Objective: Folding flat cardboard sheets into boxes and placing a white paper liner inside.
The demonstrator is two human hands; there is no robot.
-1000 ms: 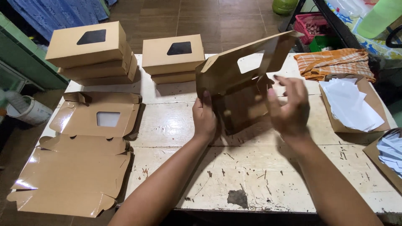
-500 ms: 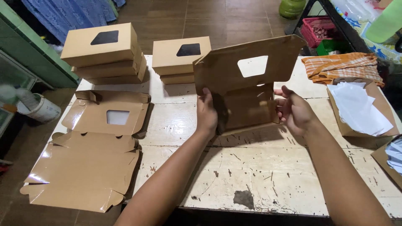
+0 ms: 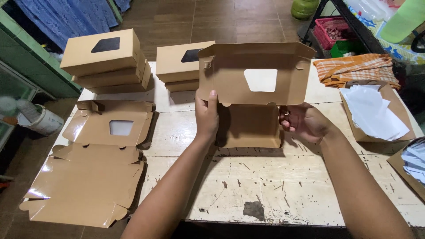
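Brown windowed box (image 3: 250,110), lid upright, half-folded.

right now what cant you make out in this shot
Head view only:
- Right hand fingertips: hidden behind the half-folded brown box.
- Box interior: blocked by its raised window lid.
- Box of white paper sheets: cut off by the right edge.
- White bucket: contents blurred, partly cut off by the left edge.

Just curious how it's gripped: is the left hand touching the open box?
Touching. The head view shows the left hand clasped on the open box's left edge, thumb pressed flat against the front with no gap.
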